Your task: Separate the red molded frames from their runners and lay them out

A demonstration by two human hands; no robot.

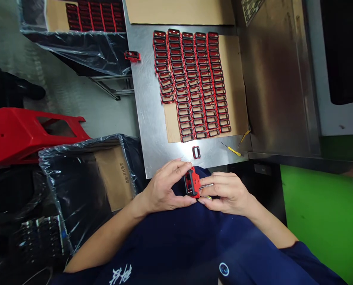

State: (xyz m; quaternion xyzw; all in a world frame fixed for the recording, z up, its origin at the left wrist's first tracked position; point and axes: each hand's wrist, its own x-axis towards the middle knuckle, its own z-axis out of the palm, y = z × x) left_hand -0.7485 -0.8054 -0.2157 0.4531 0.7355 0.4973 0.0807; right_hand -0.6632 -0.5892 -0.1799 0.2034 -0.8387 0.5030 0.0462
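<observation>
In front of my body, my left hand grips a small red-and-black plastic housing between thumb and fingers. My right hand is closed around a thin metal-shafted tool, its tip against the housing's right side. A bit of yellow-green shows below these fingers; most of the tool is hidden. Just beyond the hands, a small black-and-red frame lies alone on the metal table. Farther off, several columns of similar red-and-black frames cover a cardboard sheet.
Two yellow-handled picks lie near the table's right corner. Another red-and-black housing sits at the left edge. A plastic-lined bin holds more parts; a second lined bin stands nearer. A metal panel borders the right.
</observation>
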